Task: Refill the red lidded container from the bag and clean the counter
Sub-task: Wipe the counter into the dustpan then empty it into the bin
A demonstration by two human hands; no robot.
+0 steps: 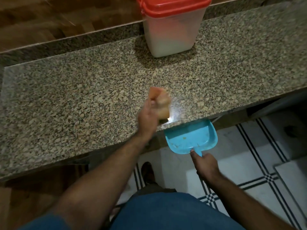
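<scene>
The red lidded container (172,30) stands upright at the back of the granite counter (83,97), lid on, with white contents inside. My left hand (147,116) grips an orange-tan cloth or sponge (160,103), blurred, pressed on the counter near its front edge. A patch of white powder (174,116) lies right beside it at the edge. My right hand (206,165) holds the handle of a blue dustpan (191,136) just below the counter's front edge, under the powder. A few crumbs lie in the pan. No bag is in view.
A raised granite ledge and a wooden surface (41,22) run behind the counter. Below the counter is a white tiled floor with dark stripes (249,163). My foot (147,171) and blue-clad legs show at the bottom.
</scene>
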